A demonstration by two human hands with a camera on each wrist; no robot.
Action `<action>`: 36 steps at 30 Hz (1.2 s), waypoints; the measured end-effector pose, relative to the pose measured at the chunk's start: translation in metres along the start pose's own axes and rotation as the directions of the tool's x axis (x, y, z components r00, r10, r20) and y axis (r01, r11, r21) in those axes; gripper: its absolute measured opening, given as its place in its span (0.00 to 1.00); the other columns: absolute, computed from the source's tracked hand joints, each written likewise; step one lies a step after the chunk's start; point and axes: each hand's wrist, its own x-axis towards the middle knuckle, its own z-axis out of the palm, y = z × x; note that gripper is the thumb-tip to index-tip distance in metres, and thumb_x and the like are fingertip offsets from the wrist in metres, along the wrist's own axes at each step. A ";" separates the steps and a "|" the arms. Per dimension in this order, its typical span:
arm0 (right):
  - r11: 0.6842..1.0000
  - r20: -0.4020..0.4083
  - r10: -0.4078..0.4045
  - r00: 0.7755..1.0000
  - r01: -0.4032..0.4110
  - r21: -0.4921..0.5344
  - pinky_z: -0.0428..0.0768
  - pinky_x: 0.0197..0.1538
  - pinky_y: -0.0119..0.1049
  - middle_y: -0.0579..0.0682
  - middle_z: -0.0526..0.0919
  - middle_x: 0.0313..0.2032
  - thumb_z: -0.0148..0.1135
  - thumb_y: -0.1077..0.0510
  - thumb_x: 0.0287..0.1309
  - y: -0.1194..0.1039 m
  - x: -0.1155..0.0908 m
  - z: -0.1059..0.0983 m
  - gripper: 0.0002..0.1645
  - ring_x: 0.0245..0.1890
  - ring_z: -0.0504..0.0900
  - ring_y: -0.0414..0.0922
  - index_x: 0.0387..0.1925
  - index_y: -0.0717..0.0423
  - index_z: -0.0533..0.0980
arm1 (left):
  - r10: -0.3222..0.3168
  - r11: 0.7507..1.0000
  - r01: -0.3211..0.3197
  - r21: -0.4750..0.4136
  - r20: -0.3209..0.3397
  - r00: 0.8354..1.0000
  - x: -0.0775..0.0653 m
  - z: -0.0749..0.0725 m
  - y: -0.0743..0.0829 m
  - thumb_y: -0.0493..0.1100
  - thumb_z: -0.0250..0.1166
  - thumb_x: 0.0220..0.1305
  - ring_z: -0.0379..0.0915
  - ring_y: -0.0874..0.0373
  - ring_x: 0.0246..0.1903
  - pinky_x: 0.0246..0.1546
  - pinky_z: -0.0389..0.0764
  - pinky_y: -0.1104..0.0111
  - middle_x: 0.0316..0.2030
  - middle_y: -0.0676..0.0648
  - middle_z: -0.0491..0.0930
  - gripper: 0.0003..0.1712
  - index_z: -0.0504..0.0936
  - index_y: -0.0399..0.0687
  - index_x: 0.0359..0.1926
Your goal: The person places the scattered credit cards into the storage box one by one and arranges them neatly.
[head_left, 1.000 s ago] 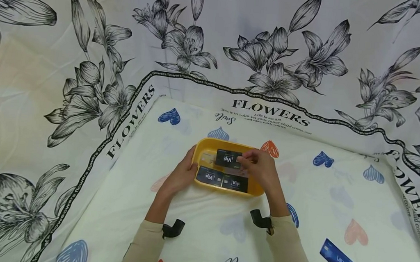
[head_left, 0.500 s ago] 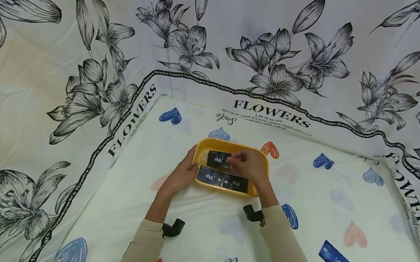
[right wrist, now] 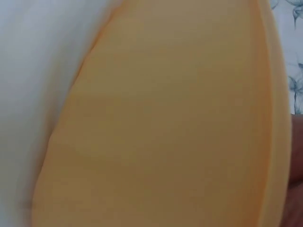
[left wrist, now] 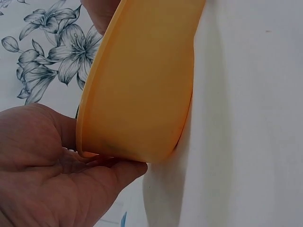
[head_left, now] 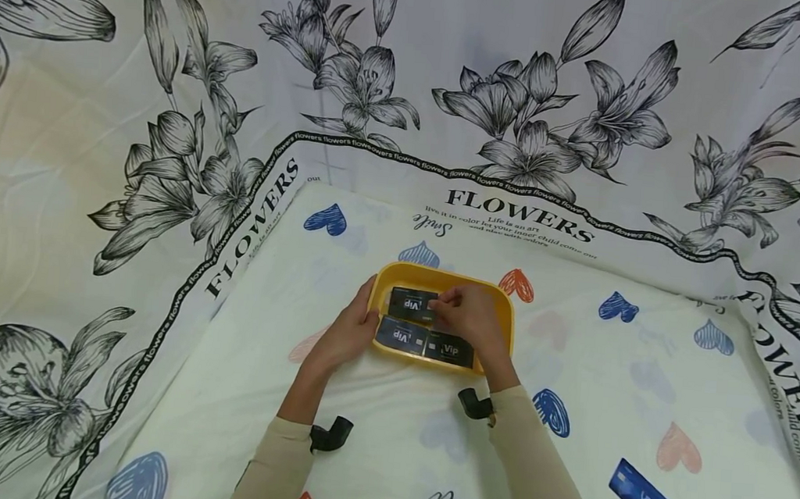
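In the head view, a yellow plastic tray (head_left: pixel 510 325) sits on the heart-printed cloth. My left hand (head_left: pixel 346 331) grips its left end; in the left wrist view the fingers of that hand (left wrist: pixel 61 175) lie on both sides of the tray's rim (left wrist: pixel 85 125). Inside the tray, my right hand (head_left: pixel 468 317) pinches the right end of a black Vip card (head_left: pixel 407 302) at the upper left. Below it lie two more dark cards side by side, a left one (head_left: pixel 400 335) and a right one (head_left: pixel 450 350). The tray's outer wall (right wrist: pixel 156 118) fills most of the right wrist view.
A blue VIP card (head_left: pixel 640 497) lies on the cloth (head_left: pixel 594 382) at the lower right, apart from the tray. A white flower-printed curtain (head_left: pixel 402 38) rises behind and to the left. Each wrist carries a black mount, such as the left mount (head_left: pixel 331 434).
My right hand has moved left with the black card, which now sits nearer the tray's left end, above the lower left card. My left hand has kept its hold on the tray.
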 end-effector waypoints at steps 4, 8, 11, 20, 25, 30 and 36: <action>1.000 0.011 0.008 1.000 -0.008 0.000 0.88 0.38 0.37 0.54 0.88 0.38 0.75 0.52 0.66 0.000 0.004 0.005 0.15 0.33 0.88 0.46 0.44 0.59 0.84 | -0.001 1.000 0.001 0.001 -0.001 1.000 0.000 -0.001 0.000 0.36 0.47 0.81 0.43 0.47 0.83 0.82 0.47 0.51 0.84 0.44 0.50 0.40 0.44 0.52 0.86; 1.000 0.015 0.010 1.000 -0.010 -0.003 0.89 0.37 0.38 0.55 0.89 0.39 0.74 0.52 0.66 -0.001 0.006 0.009 0.16 0.32 0.90 0.46 0.46 0.59 0.82 | 0.000 1.000 0.000 -0.001 -0.004 1.000 -0.001 -0.002 0.000 0.36 0.47 0.81 0.44 0.47 0.83 0.82 0.47 0.51 0.84 0.44 0.51 0.39 0.45 0.52 0.86; 0.999 0.006 0.009 1.000 -0.009 -0.036 0.89 0.39 0.38 0.55 0.90 0.40 0.74 0.51 0.66 -0.001 0.007 0.010 0.17 0.34 0.89 0.46 0.47 0.58 0.81 | 0.002 1.000 -0.002 -0.005 -0.006 1.000 -0.001 -0.002 0.000 0.36 0.47 0.81 0.44 0.47 0.83 0.82 0.47 0.51 0.84 0.43 0.51 0.39 0.45 0.51 0.86; 1.000 0.018 -0.009 1.000 0.009 -0.001 0.89 0.34 0.37 0.58 0.90 0.38 0.75 0.54 0.66 0.000 0.007 0.011 0.18 0.28 0.90 0.45 0.49 0.59 0.80 | 0.032 0.999 -0.032 -0.020 0.002 0.999 -0.002 -0.001 0.002 0.35 0.46 0.81 0.45 0.47 0.82 0.82 0.48 0.52 0.83 0.42 0.53 0.39 0.45 0.50 0.86; 0.999 0.011 -0.030 0.999 0.030 -0.033 0.88 0.34 0.38 0.57 0.89 0.38 0.72 0.53 0.68 -0.003 0.004 0.010 0.17 0.28 0.89 0.45 0.51 0.59 0.79 | 0.037 0.999 -0.037 -0.002 -0.005 0.999 -0.001 -0.001 0.003 0.35 0.46 0.81 0.45 0.47 0.82 0.82 0.48 0.52 0.83 0.42 0.53 0.39 0.46 0.49 0.86; 0.996 0.000 -0.046 0.999 0.046 -0.080 0.87 0.34 0.38 0.55 0.88 0.37 0.69 0.52 0.71 -0.007 0.002 0.011 0.16 0.29 0.88 0.44 0.51 0.59 0.80 | 0.029 1.000 -0.029 0.010 -0.007 1.000 -0.001 -0.001 0.001 0.35 0.46 0.81 0.44 0.47 0.83 0.82 0.47 0.52 0.83 0.42 0.52 0.38 0.45 0.48 0.86; 0.993 -0.014 -0.043 0.999 0.041 -0.111 0.87 0.33 0.36 0.54 0.88 0.35 0.67 0.52 0.73 -0.008 0.003 0.013 0.15 0.28 0.87 0.44 0.50 0.59 0.82 | 0.018 1.000 -0.018 0.018 -0.010 1.000 -0.001 -0.001 0.001 0.35 0.46 0.81 0.45 0.46 0.82 0.82 0.48 0.51 0.83 0.41 0.52 0.39 0.44 0.47 0.86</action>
